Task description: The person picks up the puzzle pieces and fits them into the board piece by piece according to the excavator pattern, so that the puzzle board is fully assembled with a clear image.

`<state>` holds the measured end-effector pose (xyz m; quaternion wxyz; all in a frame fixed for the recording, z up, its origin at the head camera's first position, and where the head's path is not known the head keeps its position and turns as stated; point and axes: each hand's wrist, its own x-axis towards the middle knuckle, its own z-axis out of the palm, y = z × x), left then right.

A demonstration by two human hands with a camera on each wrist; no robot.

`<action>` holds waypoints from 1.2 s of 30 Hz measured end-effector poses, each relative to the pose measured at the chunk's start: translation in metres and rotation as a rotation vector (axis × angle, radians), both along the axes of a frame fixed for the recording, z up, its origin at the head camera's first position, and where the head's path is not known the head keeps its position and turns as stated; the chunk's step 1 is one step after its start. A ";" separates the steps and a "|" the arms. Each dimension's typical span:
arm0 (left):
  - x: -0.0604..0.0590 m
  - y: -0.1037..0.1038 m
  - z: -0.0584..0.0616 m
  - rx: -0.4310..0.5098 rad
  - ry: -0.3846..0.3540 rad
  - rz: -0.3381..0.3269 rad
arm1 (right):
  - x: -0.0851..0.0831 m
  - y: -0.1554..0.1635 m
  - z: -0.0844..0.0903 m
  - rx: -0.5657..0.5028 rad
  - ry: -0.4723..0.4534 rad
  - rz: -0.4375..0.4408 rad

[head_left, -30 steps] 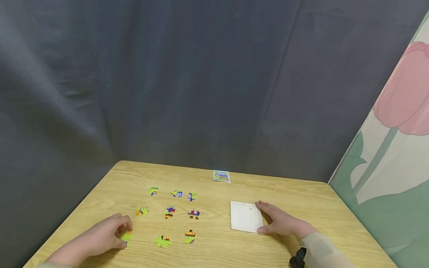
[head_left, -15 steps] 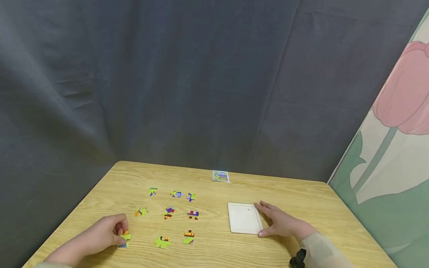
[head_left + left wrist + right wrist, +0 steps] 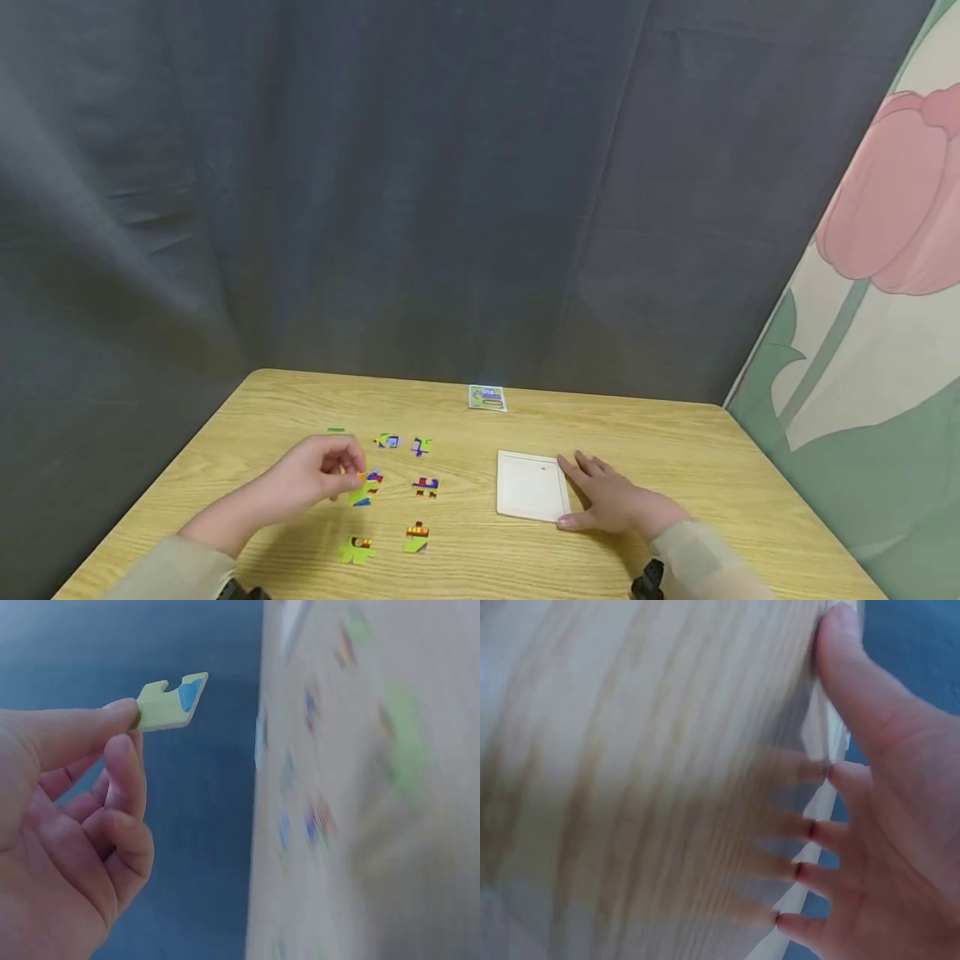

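My left hand (image 3: pixel 315 468) pinches a green, blue and orange jigsaw puzzle piece (image 3: pixel 161 712) between thumb and index finger, raised over the table. The other fingers curl inward in the left wrist view. On the table, my right hand (image 3: pixel 617 498) touches the right edge of a square white puzzle tray (image 3: pixel 531 487), thumb at its near corner and fingertips at its far one. Several loose pieces lie left of the tray: a red and blue piece (image 3: pixel 425 486), a green one (image 3: pixel 357 551), a red-topped one (image 3: pixel 416 537). The left hand hides some pieces behind it.
A small picture card (image 3: pixel 487 397) lies near the far edge of the wooden table (image 3: pixel 465 567). Behind the table hangs a dark curtain (image 3: pixel 450 208). A tulip-patterned cloth (image 3: pixel 877 275) hangs on the right.
My left hand has lifted the puzzle piece off the near left of the table and carried it right and up. The right hand stays at the tray, which has shifted slightly left in view.
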<state>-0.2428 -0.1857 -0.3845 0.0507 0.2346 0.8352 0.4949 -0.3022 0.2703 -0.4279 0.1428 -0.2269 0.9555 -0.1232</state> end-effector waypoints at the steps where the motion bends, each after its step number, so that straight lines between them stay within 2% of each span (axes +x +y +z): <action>1: -0.005 0.013 0.004 -0.006 0.008 -0.018 | 0.000 0.001 -0.001 0.019 0.002 0.015; 4: -0.020 0.052 0.011 -0.019 0.026 -0.068 | 0.001 0.002 -0.003 0.042 0.008 0.037; 7: -0.037 0.089 0.011 -0.031 0.028 -0.114 | 0.002 0.002 -0.005 0.041 -0.003 0.042; 12: -0.060 0.136 0.001 -0.072 -0.030 -0.155 | 0.000 -0.002 -0.006 0.026 -0.016 0.020; 16: -0.070 0.161 -0.012 -0.107 -0.071 -0.155 | -0.001 -0.005 -0.007 0.036 -0.014 0.015; 25: -0.080 0.188 -0.039 -0.118 -0.092 -0.080 | 0.002 -0.010 -0.004 0.042 0.008 -0.025; 31: -0.084 0.191 -0.049 -0.117 -0.097 -0.049 | 0.000 -0.011 -0.006 0.055 0.009 -0.036; 36: -0.086 0.189 -0.056 -0.154 -0.089 -0.063 | 0.000 -0.010 -0.006 0.050 0.005 -0.038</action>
